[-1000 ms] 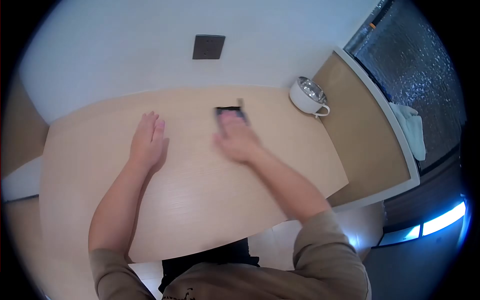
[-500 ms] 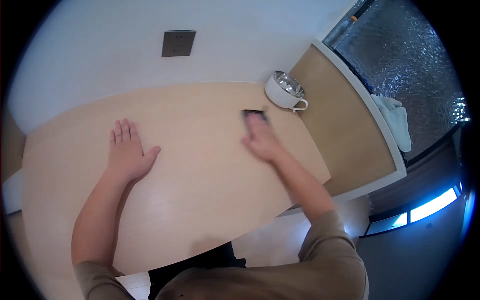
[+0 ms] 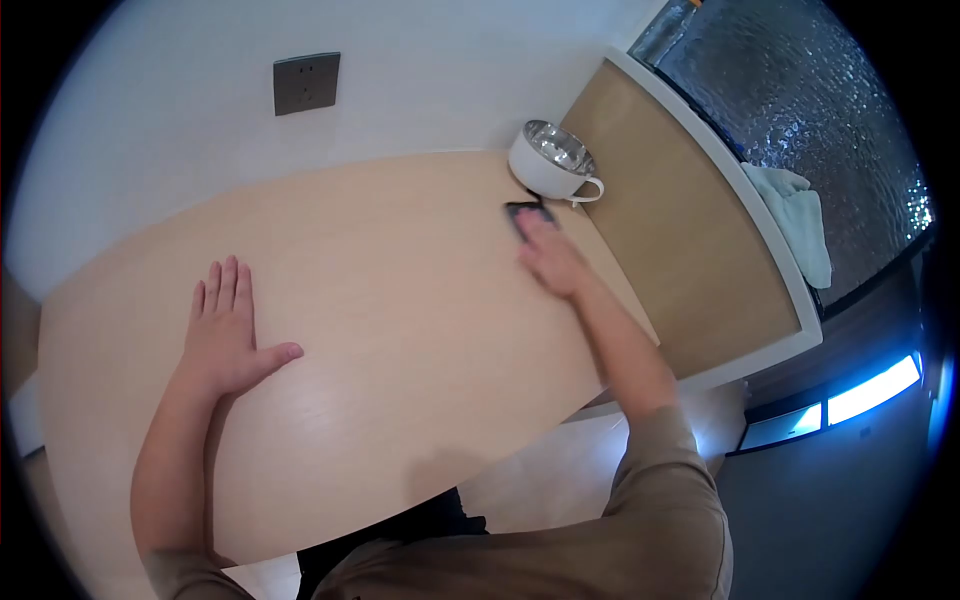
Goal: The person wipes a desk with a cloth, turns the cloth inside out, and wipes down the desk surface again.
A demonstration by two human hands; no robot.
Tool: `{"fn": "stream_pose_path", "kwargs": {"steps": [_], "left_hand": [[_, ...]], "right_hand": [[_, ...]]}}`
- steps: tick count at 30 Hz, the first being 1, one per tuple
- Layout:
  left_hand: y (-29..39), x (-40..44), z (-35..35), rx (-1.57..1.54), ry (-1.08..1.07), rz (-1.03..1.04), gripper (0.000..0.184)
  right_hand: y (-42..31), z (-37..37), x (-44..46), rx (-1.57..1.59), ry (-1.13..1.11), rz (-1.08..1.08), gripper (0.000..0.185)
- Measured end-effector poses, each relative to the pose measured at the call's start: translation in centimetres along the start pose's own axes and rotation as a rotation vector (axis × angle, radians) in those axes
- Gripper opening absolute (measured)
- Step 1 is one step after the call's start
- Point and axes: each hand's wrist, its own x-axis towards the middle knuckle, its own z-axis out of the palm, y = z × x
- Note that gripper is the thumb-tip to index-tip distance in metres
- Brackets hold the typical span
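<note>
Flat on the pale wooden tabletop (image 3: 340, 220) lies my left hand (image 3: 222, 345), fingers stretched out and thumb spread, with nothing under it that shows. My right hand (image 3: 552, 258) is at the far right of the table, its fingers over a small dark flat pad (image 3: 527, 209), which it presses on the surface. The pad's exact kind is hard to make out because of blur and the covering fingers. Just beyond it stands a white cup (image 3: 542, 172) with a shiny metal inside and a handle toward the right. The gap between pad and cup is narrow.
A wooden side panel (image 3: 685, 215) with a white edge borders the table on the right. Beyond it, a light cloth (image 3: 792, 220) hangs beside textured glass (image 3: 790, 100). The white wall behind carries a dark socket plate (image 3: 306, 84).
My right hand has moved the dark pad right, closer to the cup. My left hand stays flat on the table. The camera view has shifted slightly.
</note>
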Motion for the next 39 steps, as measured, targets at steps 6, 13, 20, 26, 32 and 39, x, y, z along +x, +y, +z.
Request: {"fn": "stream_pose_path", "kwargs": {"steps": [6, 13, 20, 26, 32, 39], "left_hand": [[-0.1, -0.1, 0.0, 0.0, 0.017, 0.0, 0.117], [-0.1, -0.2, 0.3, -0.018, 0.024, 0.003, 0.117], [-0.1, -0.3, 0.4, -0.02, 0.024, 0.013, 0.119], [-0.8, -0.2, 0.7, -0.016, 0.052, 0.046, 0.116], [-0.6, 0.1, 0.6, -0.011, 0.026, 0.05, 0.116], [-0.6, 0.0, 0.7, -0.012, 0.03, 0.048, 0.117]], "right_hand": [[9.7, -0.4, -0.6, -0.023, 0.043, 0.377, 0.076], [5.4, 0.3, -0.1, -0.069, 0.023, 0.304, 0.079], [-17.7, 0.6, -1.3, 0.04, -0.069, -0.439, 0.08], [-22.2, 0.7, -1.0, 0.131, -0.146, -0.574, 0.079], [-6.7, 0.1, 0.4, -0.003, -0.056, -0.042, 0.071], [8.2, -0.7, -2.0, -0.105, 0.032, 0.374, 0.077]]}}
